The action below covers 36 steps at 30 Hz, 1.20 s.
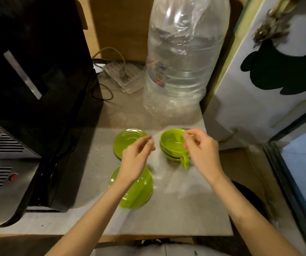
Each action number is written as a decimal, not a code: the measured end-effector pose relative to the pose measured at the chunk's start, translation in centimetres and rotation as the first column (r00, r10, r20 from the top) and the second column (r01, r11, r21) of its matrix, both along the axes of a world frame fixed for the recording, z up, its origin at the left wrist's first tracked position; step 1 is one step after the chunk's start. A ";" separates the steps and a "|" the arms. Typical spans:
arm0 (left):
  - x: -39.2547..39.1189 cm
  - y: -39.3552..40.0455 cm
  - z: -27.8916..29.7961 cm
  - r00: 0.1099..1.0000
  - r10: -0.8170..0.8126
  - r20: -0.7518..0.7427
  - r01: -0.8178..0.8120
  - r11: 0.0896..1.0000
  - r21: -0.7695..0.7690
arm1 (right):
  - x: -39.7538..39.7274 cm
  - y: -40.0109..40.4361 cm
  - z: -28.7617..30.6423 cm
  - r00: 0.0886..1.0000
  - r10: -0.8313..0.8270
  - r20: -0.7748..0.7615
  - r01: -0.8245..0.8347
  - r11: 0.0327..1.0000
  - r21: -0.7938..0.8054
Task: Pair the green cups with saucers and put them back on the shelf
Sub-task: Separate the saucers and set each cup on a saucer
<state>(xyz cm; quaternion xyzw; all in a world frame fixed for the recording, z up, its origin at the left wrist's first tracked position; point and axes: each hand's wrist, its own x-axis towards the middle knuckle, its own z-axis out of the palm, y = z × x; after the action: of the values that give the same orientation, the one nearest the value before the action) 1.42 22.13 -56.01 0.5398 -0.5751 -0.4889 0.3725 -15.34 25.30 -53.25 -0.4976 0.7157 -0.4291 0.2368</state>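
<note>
Head view: speckled grey counter (176,209) holding saucers (124,143), seemingly stacked cups (172,145).

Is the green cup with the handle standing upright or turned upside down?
Upright. The green cup with the handle shows its open mouth and bare inside to the camera, with nothing visible in it. It looks nested on a second green cup.

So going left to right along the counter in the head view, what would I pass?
Black appliance → far green saucer → left hand → stacked green cups → right hand → white panel.
</note>
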 end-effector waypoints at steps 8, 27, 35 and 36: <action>-4.2 -4.2 -0.4 0.974 -0.228 -0.006 0.211 0.890 0.403 | -5.2 -2.9 -2.9 0.967 -0.130 0.220 0.019 0.895 0.446; 0.7 -6.2 1.2 0.985 0.121 -0.125 -0.083 0.958 0.275 | -0.4 -7.9 -1.6 0.944 0.152 0.292 -0.211 0.960 0.183; 5.4 -5.9 -1.5 0.956 0.292 -0.035 -0.263 0.902 0.343 | 5.3 -9.9 -5.6 0.926 0.259 0.274 -0.339 0.891 0.303; 5.6 -5.9 -1.9 0.954 0.300 -0.022 -0.273 0.894 0.355 | 5.5 -10.0 -6.0 0.927 0.260 0.270 -0.342 0.882 0.324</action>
<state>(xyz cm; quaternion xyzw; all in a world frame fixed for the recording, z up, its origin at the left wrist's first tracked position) 7.07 16.23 -57.94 0.6568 -0.3795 -0.5427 0.3607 -9.80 15.33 -59.21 -0.5000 0.6659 -0.2985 0.4664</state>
